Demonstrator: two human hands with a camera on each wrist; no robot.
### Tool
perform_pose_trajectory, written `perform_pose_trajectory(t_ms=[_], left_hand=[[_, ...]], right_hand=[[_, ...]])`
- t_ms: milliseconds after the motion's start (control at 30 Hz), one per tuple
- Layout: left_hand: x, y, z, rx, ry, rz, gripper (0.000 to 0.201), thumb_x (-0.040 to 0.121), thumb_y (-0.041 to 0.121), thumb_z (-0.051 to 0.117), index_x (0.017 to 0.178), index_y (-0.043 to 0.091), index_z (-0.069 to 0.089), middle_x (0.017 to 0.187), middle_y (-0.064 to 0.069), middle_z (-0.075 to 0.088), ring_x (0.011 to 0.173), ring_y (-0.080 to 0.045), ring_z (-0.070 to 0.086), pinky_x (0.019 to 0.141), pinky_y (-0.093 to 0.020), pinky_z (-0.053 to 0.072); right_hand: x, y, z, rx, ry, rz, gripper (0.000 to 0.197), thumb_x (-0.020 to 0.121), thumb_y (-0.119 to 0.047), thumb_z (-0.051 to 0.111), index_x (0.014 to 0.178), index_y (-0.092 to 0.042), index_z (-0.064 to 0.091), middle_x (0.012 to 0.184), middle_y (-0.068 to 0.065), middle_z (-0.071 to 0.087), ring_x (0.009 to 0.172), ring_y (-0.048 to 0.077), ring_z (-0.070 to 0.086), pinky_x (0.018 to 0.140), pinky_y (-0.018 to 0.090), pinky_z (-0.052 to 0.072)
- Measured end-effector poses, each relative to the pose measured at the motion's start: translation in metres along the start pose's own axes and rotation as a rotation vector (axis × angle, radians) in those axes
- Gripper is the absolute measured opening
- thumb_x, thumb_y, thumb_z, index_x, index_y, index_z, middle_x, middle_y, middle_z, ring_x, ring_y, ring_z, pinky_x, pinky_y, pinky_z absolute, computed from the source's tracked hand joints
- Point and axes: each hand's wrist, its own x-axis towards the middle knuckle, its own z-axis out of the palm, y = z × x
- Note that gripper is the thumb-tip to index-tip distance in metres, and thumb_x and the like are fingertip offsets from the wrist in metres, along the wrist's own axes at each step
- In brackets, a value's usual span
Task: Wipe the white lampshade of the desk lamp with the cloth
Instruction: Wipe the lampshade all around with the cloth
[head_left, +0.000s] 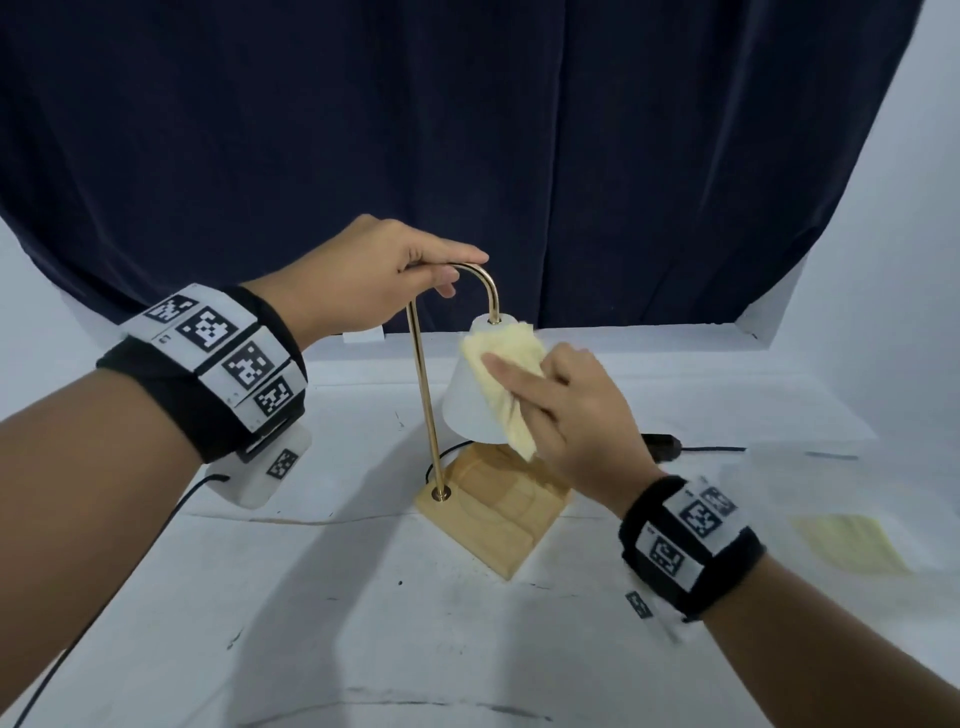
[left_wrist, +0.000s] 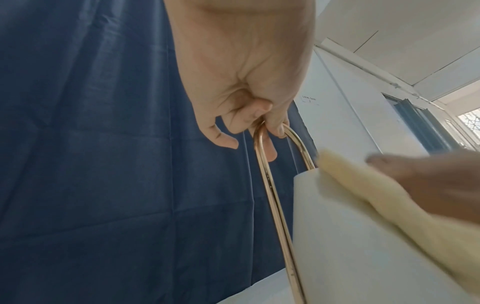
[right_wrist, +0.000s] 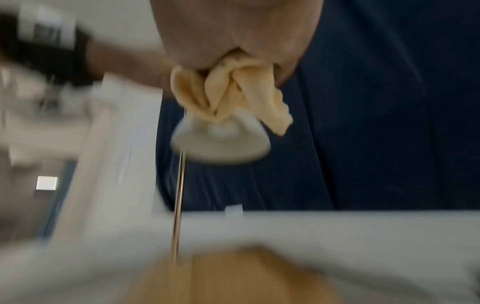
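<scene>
Two hands engaged: left hand (head_left: 387, 270) grips brass arch (head_left: 480, 278), upper centre; right hand (head_left: 576, 415) bunches cloth (head_left: 506, 374) against lampshade (head_left: 462, 410), whose axis runs vertically, right flank.

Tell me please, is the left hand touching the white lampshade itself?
Apart. The head view shows the left hand gripping the gold arch above the lampshade, with bare tube between them.

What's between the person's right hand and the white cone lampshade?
A crumpled pale yellow cloth, pressed by the right hand against the white cone lampshade; the head view shows it best.
</scene>
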Motion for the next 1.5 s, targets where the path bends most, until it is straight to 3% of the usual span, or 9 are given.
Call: perform_pose_trajectory(t_ms=[333, 533, 700, 900, 1000, 1100, 1233, 1400, 1500], left_hand=[[0.001, -0.001, 0.002, -0.018, 0.011, 0.016, 0.037, 0.110, 0.027, 0.053, 0.141, 0.046, 0.063, 0.103, 0.016, 0.078, 0.041, -0.008, 0.039, 0.044, -0.011, 0.038], [-0.001, -0.004, 0.002, -0.022, 0.014, 0.025, 0.038, 0.111, 0.026, 0.052, 0.141, 0.046, 0.063, 0.103, 0.016, 0.079, 0.044, -0.008, 0.039, 0.048, -0.012, 0.042], [-0.003, -0.003, 0.004, 0.002, 0.018, 0.029, 0.041, 0.111, 0.024, 0.051, 0.144, 0.046, 0.060, 0.106, 0.014, 0.078, 0.042, -0.008, 0.038, 0.044, -0.012, 0.040], [-0.008, 0.002, 0.004, 0.047, -0.002, -0.017, 0.046, 0.112, 0.023, 0.050, 0.148, 0.052, 0.052, 0.116, 0.012, 0.076, 0.047, -0.008, 0.044, 0.044, -0.015, 0.046], [-0.009, 0.006, 0.004, 0.060, -0.018, -0.023, 0.048, 0.112, 0.023, 0.049, 0.150, 0.053, 0.049, 0.122, 0.011, 0.073, 0.062, -0.019, 0.061, 0.052, -0.017, 0.049], [-0.012, 0.008, 0.003, 0.054, -0.025, -0.039, 0.048, 0.112, 0.023, 0.048, 0.150, 0.052, 0.049, 0.124, 0.012, 0.072, 0.078, -0.030, 0.071, 0.055, -0.019, 0.051], [-0.014, 0.008, 0.003, 0.057, -0.022, -0.027, 0.048, 0.112, 0.023, 0.048, 0.149, 0.053, 0.050, 0.125, 0.012, 0.073, 0.079, -0.034, 0.073, 0.072, -0.041, 0.063], [-0.012, 0.009, 0.004, 0.070, -0.012, -0.009, 0.047, 0.113, 0.021, 0.047, 0.149, 0.051, 0.052, 0.126, 0.012, 0.073, 0.079, -0.036, 0.073, 0.071, -0.042, 0.063], [-0.011, 0.007, 0.005, 0.066, 0.001, -0.007, 0.047, 0.112, 0.021, 0.047, 0.147, 0.051, 0.053, 0.125, 0.012, 0.074, 0.076, -0.038, 0.071, 0.069, -0.041, 0.062]], right_hand=[[-0.011, 0.008, 0.014, 0.079, 0.087, 0.188, 0.047, 0.105, -0.023, 0.051, 0.150, -0.034, 0.050, 0.084, 0.000, 0.043, 0.075, 0.020, 0.045, 0.065, 0.040, 0.047], [-0.039, -0.001, 0.021, -0.041, 0.049, 0.048, 0.048, 0.101, -0.015, 0.059, 0.147, -0.028, 0.055, 0.082, 0.000, 0.041, 0.071, 0.020, 0.043, 0.058, 0.039, 0.046], [-0.022, 0.023, 0.016, 0.129, 0.091, 0.382, 0.043, 0.108, -0.024, 0.049, 0.149, -0.034, 0.052, 0.084, 0.000, 0.045, 0.074, 0.016, 0.050, 0.066, 0.031, 0.047], [-0.042, 0.013, 0.019, 0.115, 0.052, 0.289, 0.046, 0.105, -0.026, 0.050, 0.150, -0.032, 0.051, 0.080, -0.004, 0.042, 0.071, 0.018, 0.048, 0.061, 0.035, 0.048], [-0.032, 0.023, 0.016, 0.180, 0.067, 0.372, 0.045, 0.106, -0.026, 0.050, 0.148, -0.043, 0.048, 0.085, 0.003, 0.047, 0.076, 0.016, 0.051, 0.069, 0.032, 0.048], [-0.027, 0.020, 0.017, 0.171, 0.064, 0.369, 0.044, 0.107, -0.025, 0.050, 0.149, -0.039, 0.051, 0.084, 0.002, 0.046, 0.075, 0.016, 0.051, 0.068, 0.034, 0.048], [-0.048, 0.010, 0.021, 0.074, 0.042, 0.262, 0.046, 0.104, -0.028, 0.051, 0.150, -0.031, 0.051, 0.080, -0.002, 0.044, 0.071, 0.019, 0.047, 0.060, 0.039, 0.049], [-0.028, 0.013, 0.018, 0.125, 0.096, 0.342, 0.046, 0.106, -0.024, 0.053, 0.150, -0.036, 0.050, 0.081, 0.001, 0.045, 0.072, 0.019, 0.049, 0.063, 0.040, 0.050], [-0.014, -0.004, 0.018, 0.019, 0.094, 0.177, 0.047, 0.103, -0.020, 0.055, 0.149, -0.029, 0.053, 0.081, -0.003, 0.041, 0.071, 0.018, 0.044, 0.059, 0.036, 0.045]])
